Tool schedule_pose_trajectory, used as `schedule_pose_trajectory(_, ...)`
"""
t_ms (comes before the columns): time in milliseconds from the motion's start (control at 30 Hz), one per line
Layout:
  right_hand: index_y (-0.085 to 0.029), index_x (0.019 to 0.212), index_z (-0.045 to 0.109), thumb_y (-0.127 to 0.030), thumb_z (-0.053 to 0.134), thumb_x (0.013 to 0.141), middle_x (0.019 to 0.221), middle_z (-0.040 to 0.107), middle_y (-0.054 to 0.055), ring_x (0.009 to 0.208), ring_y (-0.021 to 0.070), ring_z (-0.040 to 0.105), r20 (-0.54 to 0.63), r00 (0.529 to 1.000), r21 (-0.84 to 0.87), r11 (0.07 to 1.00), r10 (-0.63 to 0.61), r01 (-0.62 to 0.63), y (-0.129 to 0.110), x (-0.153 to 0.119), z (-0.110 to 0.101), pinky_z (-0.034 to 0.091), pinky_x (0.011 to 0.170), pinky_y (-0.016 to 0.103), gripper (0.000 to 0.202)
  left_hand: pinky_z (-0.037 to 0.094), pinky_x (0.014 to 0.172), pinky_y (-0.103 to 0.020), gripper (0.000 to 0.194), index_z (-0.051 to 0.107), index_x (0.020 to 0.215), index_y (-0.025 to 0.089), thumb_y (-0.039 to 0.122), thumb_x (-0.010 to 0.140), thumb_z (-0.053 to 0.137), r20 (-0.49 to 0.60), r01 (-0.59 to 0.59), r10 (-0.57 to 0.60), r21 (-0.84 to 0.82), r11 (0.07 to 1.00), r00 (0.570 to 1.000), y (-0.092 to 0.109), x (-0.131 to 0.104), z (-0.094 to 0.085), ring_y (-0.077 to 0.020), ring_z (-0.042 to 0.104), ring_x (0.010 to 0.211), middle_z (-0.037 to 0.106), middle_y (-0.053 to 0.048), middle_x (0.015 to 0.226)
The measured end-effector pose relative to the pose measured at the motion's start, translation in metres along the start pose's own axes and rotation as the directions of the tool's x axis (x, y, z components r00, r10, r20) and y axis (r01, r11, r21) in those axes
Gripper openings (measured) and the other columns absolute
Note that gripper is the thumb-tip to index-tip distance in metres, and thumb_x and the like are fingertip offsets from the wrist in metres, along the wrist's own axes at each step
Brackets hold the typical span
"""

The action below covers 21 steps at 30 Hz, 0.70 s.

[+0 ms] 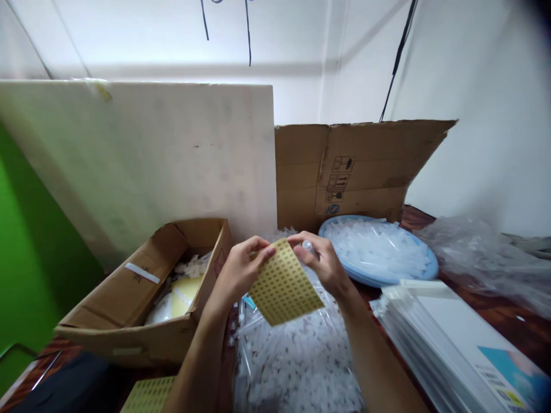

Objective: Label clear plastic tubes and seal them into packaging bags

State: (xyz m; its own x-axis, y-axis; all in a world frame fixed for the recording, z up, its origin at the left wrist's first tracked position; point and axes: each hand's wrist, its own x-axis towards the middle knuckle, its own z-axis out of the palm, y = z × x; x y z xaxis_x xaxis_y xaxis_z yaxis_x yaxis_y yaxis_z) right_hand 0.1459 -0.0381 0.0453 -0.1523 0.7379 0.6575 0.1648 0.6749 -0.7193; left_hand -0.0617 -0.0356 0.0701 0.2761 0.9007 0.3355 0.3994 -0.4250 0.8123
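My left hand (pixel 247 265) pinches a yellow sheet (pixel 286 285) by its upper left edge, thumb in front. Rows of small dark round marks, like dot stickers, cover the sheet, which hangs tilted in the air. My right hand (pixel 321 261) is closed round a small translucent tube-like piece (pixel 308 246), its end showing between thumb and fingers. The index finger of that hand reaches the sheet's top corner; whether it grips the sheet I cannot tell. Below both hands lies a clear plastic bag (pixel 297 361) of small whitish pieces with dark specks.
At left stands an open cardboard box (pixel 133 344) with papers and white pieces. A second dotted sheet (pixel 148 394) lies at the front. On the right are a blue basin (pixel 370 280) heaped with translucent pieces, a stack of white printed packets (pixel 451 338) and crumpled plastic (pixel 486 258).
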Motion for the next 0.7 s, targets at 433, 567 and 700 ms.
schedule_pose_trajectory(433,-0.021,0.073,0.063,-0.034,0.050,0.085,0.053,0.036,-0.004,0.042,0.0117,0.025,-0.473,0.874,0.277,0.960,0.114,0.025,0.029,-0.004,-0.028,0.015,0.041,0.027,0.022,0.045,0.090,-0.037,0.030,0.068,0.107,0.016,0.040,0.088,0.067,0.060,0.234,-0.333,0.598,0.767,0.941,-0.067,0.008,0.030,-0.0333,0.063,0.113,0.068,-0.018,0.122)
schedule_pose_trajectory(567,-0.022,0.087,0.062,-0.045,0.050,0.097,0.066,0.047,-0.003,0.050,0.0121,0.040,-0.444,0.885,0.208,0.977,0.139,-0.049,0.036,0.002,-0.022,0.031,0.046,0.026,0.028,0.045,0.093,-0.045,0.043,0.066,0.105,0.012,0.036,0.074,0.081,-0.050,0.349,-0.417,0.642,0.683,0.907,-0.091,0.007,0.027,-0.0423,0.060,0.117,0.064,-0.025,0.124)
schedule_pose_trajectory(700,-0.021,0.092,0.069,-0.051,0.052,0.101,0.085,0.063,0.004,0.082,0.0192,0.060,-0.345,0.937,-0.105,0.990,0.055,-0.097,0.044,0.005,-0.021,0.047,0.077,0.032,0.036,0.047,0.089,-0.038,0.035,0.067,0.094,0.013,0.032,0.070,0.083,-0.026,0.339,-0.398,0.577,0.743,0.917,-0.099,0.013,0.028,-0.0356,0.065,0.107,0.068,-0.019,0.115)
